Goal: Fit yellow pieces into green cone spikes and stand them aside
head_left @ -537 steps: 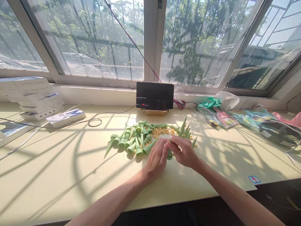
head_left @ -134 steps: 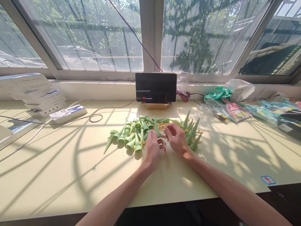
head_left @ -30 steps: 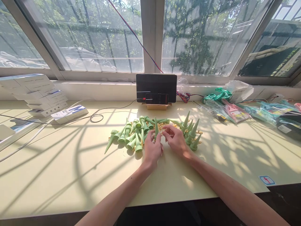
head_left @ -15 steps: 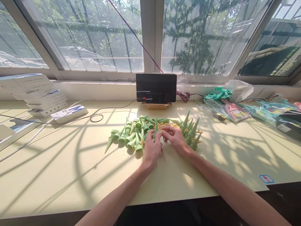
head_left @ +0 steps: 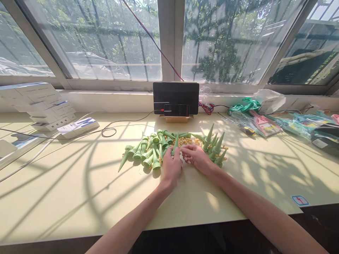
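Observation:
My left hand point(head_left: 172, 165) is closed round a green plastic watering spike point(head_left: 176, 141), its pointed end up. Close on the right, my right hand point(head_left: 196, 157) has thumb and fingers pinched together near that spike; what they hold is too small to make out. Behind the hands lies a pile of small yellow plastic pieces point(head_left: 189, 141). Several green spikes point(head_left: 148, 150) lie heaped to the left, many with their wide round ends toward me. On the right, more spikes point(head_left: 215, 146) stand points up, with yellow pieces sticking out from their sides.
A black tablet point(head_left: 176, 93) and a phone point(head_left: 176, 110) lean on a cardboard stand point(head_left: 176, 120) at the back. White boxes point(head_left: 50, 106) are stacked at left, with cables point(head_left: 108, 132) nearby. Plastic-bagged items point(head_left: 267, 125) lie at back right. The table's front edge is near my forearms.
My right hand has drawn slightly down and away from the spike, uncovering more yellow pieces. The spike in my left hand has tilted slightly to the right.

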Demonstrator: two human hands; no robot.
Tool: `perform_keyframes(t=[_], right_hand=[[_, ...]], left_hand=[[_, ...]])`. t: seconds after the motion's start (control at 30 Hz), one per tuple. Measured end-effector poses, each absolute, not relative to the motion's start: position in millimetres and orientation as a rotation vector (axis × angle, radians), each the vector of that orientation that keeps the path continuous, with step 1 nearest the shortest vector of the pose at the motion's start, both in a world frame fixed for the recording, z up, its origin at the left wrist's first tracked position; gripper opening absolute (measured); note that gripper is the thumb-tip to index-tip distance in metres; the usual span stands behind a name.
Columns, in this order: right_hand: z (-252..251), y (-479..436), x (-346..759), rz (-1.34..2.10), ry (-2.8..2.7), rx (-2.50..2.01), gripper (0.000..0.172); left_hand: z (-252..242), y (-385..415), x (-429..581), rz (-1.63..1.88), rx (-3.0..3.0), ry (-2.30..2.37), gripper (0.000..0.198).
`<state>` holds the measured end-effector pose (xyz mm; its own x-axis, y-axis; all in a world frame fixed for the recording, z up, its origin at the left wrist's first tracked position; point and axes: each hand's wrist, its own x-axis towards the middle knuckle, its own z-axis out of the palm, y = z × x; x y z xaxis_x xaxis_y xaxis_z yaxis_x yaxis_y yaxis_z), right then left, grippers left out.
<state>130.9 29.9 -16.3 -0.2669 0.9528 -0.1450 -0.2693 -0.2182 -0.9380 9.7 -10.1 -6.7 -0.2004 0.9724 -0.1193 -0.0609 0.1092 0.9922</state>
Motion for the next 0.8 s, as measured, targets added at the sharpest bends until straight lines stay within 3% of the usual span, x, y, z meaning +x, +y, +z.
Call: perform_keyframes(t=[0.27, 0.57, 0.8], right_hand=[[-17.2, 30.4, 131.2, 1.597, -1.125, -0.986, 0.049], [-17.0, 23.7, 128.3, 1.142, -1.485, -0.98, 0.036], [-18.9, 25.5, 129.2, 1.141, -1.469, -0.994, 0.036]], left_hand=[[-3.9, -9.8, 9.9, 1.281, 0.992, 1.376, 0.022], [-8.3, -7.0, 8.8, 1.285, 0.935, 1.344, 0.022], [-7.0, -9.0, 9.0, 1.275, 0.974, 1.336, 0.02]])
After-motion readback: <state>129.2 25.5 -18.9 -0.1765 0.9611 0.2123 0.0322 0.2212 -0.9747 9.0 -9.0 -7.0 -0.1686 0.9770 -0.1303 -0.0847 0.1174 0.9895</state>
